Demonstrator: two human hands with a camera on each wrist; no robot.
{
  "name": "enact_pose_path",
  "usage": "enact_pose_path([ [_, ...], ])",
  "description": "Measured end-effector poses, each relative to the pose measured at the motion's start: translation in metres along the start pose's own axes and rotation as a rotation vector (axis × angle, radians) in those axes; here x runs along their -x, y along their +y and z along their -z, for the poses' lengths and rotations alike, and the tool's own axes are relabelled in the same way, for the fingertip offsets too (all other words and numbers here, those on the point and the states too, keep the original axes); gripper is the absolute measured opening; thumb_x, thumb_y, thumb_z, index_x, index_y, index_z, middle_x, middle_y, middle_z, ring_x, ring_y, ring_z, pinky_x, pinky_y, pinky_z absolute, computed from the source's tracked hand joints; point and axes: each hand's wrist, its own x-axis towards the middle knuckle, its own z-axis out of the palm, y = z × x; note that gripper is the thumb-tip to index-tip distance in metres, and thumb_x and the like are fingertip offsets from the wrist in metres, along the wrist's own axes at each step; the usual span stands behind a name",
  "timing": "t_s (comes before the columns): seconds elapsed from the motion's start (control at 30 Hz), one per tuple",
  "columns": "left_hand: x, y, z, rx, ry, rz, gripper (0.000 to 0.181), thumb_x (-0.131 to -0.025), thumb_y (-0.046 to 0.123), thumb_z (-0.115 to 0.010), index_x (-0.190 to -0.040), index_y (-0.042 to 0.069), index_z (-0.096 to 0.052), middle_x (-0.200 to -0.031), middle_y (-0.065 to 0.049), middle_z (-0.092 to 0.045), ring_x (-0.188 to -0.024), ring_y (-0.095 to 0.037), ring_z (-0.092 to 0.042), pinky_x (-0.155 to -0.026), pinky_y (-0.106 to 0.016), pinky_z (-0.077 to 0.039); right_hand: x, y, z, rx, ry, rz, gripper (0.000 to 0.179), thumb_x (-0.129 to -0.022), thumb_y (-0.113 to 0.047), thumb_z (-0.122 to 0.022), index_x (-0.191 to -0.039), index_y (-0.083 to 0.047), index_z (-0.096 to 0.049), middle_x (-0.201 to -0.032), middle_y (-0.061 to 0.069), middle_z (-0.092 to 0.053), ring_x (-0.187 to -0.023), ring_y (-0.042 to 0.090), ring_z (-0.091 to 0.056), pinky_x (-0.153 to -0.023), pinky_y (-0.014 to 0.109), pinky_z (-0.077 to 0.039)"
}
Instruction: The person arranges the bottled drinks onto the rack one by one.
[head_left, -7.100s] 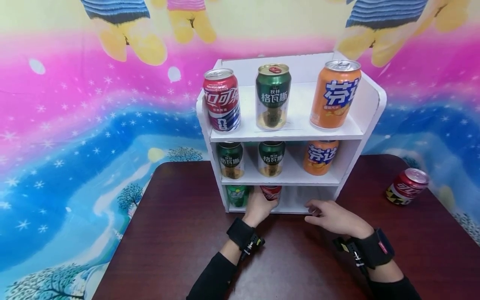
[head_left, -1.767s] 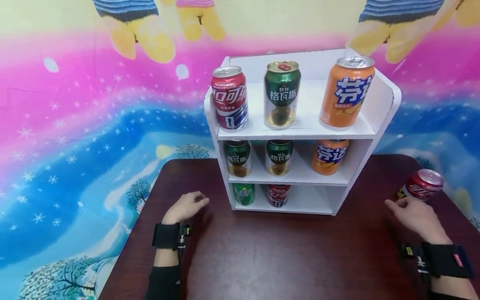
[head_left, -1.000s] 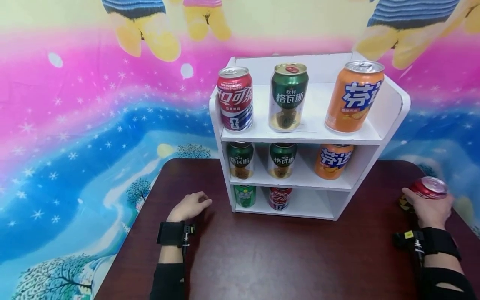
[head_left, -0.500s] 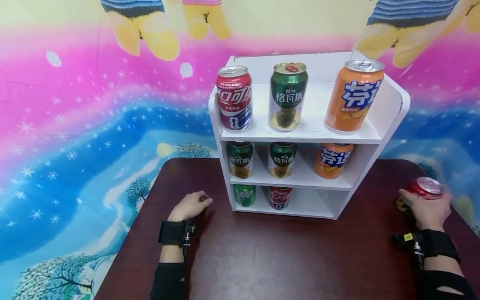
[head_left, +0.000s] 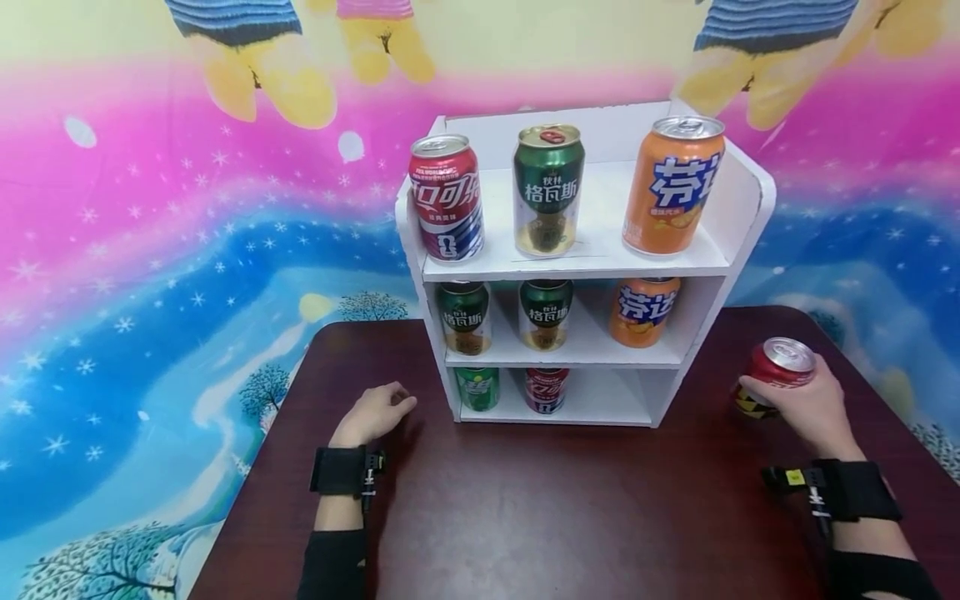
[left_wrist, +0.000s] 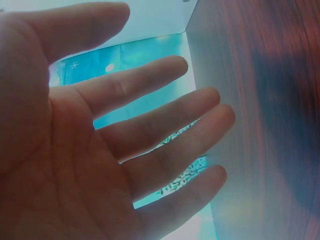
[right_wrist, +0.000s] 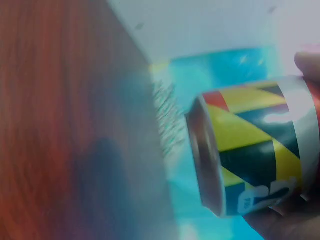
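Observation:
In the head view my right hand (head_left: pixel 817 408) grips a red soda can (head_left: pixel 780 364), thumb across its front, on the right side of the table. The right wrist view shows the can's yellow and black lower part (right_wrist: pixel 260 145) and its bare base, lifted off the wood. My left hand (head_left: pixel 372 412) rests at the table's left with nothing in it; its fingers (left_wrist: pixel 145 85) are spread and relaxed in the left wrist view. Between the hands stands a white shelf (head_left: pixel 570 358). Its bottom level holds a green can (head_left: pixel 478 389) and a red cola can (head_left: pixel 546 390), with bare board to their right.
On the shelf's top level stand a red cola can (head_left: pixel 447 200), a green kvass can (head_left: pixel 548 192) and an orange soda can (head_left: pixel 673 187). The middle level bears two kvass cans (head_left: pixel 545 317) and an orange can (head_left: pixel 645 312). A patterned backdrop hangs behind the dark table (head_left: pixel 562 500).
My left hand has left the red cola can on the bottom level and moved to the table's left. My right hand has taken hold of the other red can, lifted it and shifted it leftward.

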Motion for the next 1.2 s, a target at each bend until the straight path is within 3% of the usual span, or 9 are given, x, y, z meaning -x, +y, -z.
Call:
enact_pose_path([
  [0.1, 0.001, -0.001, -0.001, 0.001, 0.009, 0.0, 0.026, -0.095, 0.025, -0.058, -0.11, 0.005, -0.064, -0.098, -0.009, -0.065, -0.08, -0.018, -0.059, -0.07, -0.039, -0.049, 0.011, -0.014, 0.002, 0.008, -0.055, 0.095, 0.086, -0.085, -0.031, -0.071, -0.146, 0.002, -0.02, -0.129, 0.027, -0.04, -0.103, 0.017, -0.045, -0.078, 0.033, -0.049],
  [0.2, 0.0, 0.0, -0.001, -0.001, 0.013, -0.005, 0.026, -0.095, 0.026, -0.057, -0.11, 0.006, -0.064, -0.097, -0.008, -0.065, -0.079, -0.018, -0.059, -0.07, -0.038, -0.049, 0.02, -0.025, 0.003, -0.014, -0.102, 0.177, 0.078, -0.084, -0.024, -0.073, -0.143, -0.001, -0.027, -0.121, 0.014, -0.046, -0.094, -0.003, -0.042, -0.066, 0.012, -0.042],
  [0.33, 0.001, -0.001, 0.001, 0.007, 0.022, -0.009, 0.027, -0.095, 0.027, -0.057, -0.109, 0.005, -0.064, -0.094, -0.008, -0.064, -0.074, -0.016, -0.057, -0.067, -0.036, -0.047, 0.03, -0.041, 0.0, -0.072, -0.18, 0.254, 0.067, -0.083, -0.013, -0.074, -0.137, -0.008, -0.035, -0.112, -0.009, -0.05, -0.094, -0.006, -0.048, -0.068, 0.012, -0.046],
  [0.43, 0.001, -0.002, 0.003, 0.01, 0.023, -0.015, 0.026, -0.095, 0.026, -0.057, -0.108, 0.005, -0.064, -0.091, -0.006, -0.064, -0.07, -0.015, -0.055, -0.064, -0.034, -0.046, 0.037, -0.049, -0.003, -0.112, -0.243, 0.32, 0.063, -0.081, -0.004, -0.074, -0.134, -0.011, -0.04, -0.11, -0.015, -0.053, -0.096, -0.004, -0.052, -0.07, 0.015, -0.048],
  [0.67, 0.001, -0.002, 0.004, 0.016, 0.016, -0.018, 0.024, -0.096, 0.027, -0.056, -0.104, 0.005, -0.064, -0.084, -0.005, -0.062, -0.066, -0.016, -0.051, -0.061, -0.033, -0.043, 0.051, -0.067, -0.007, -0.243, -0.385, 0.387, 0.063, -0.078, 0.012, -0.069, -0.132, -0.006, -0.042, -0.115, -0.002, -0.06, -0.101, 0.006, -0.057, -0.074, 0.023, -0.051],
  [0.93, 0.0, -0.002, 0.003, 0.028, 0.009, -0.009, 0.023, -0.096, 0.027, -0.056, -0.101, 0.007, -0.064, -0.086, -0.008, -0.063, -0.066, -0.017, -0.051, -0.06, -0.033, -0.043, 0.058, -0.078, -0.022, -0.409, -0.512, 0.446, 0.065, -0.078, 0.019, -0.063, -0.131, -0.006, -0.035, -0.119, 0.0, -0.06, -0.104, 0.008, -0.058, -0.078, 0.023, -0.05],
  [1.1, 0.002, -0.002, 0.005, 0.037, 0.015, 0.01, 0.023, -0.096, 0.028, -0.056, -0.102, 0.007, -0.064, -0.085, -0.006, -0.063, -0.066, -0.017, -0.051, -0.061, -0.032, -0.043, 0.061, -0.081, -0.037, -0.359, -0.54, 0.467, 0.064, -0.075, 0.015, -0.069, -0.128, -0.004, -0.039, -0.118, 0.003, -0.06, -0.104, 0.01, -0.058, -0.079, 0.024, -0.05],
  [1.2, 0.001, -0.002, 0.007, 0.039, 0.026, 0.008, 0.024, -0.095, 0.028, -0.056, -0.103, 0.007, -0.064, -0.084, -0.005, -0.062, -0.066, -0.017, -0.051, -0.061, -0.032, -0.042, 0.063, -0.082, -0.049, -0.315, -0.543, 0.437, 0.065, -0.075, 0.008, -0.073, -0.129, -0.004, -0.04, -0.118, 0.004, -0.059, -0.102, 0.011, -0.058, -0.078, 0.027, -0.051],
])
